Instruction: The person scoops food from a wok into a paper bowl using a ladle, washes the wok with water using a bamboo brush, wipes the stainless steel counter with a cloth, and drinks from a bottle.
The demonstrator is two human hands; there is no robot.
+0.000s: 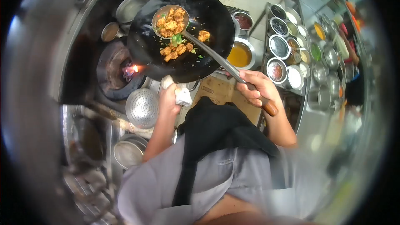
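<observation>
A large black wok (208, 12) is held up beside the burner, with browned, sauced food pieces (177, 51) and green bits in it. My left hand (168, 100) is closed round a white cloth (183, 96) at the wok's near edge; the wok's handle there is hidden. My right hand (260, 87) grips the wooden end of a long metal ladle (214, 55). The ladle's round bowl is over the wok and full of the same food. One piece (203, 36) lies apart on the wok's right side.
A burner (118, 71) with an orange flame is left of the wok. Below it lies a perforated strainer (142, 108). A pot of yellow-orange liquid (240, 55) stands right of the wok. Several ingredient containers (279, 46) fill the right-hand counter. At far right, a person (355, 87) is partly visible.
</observation>
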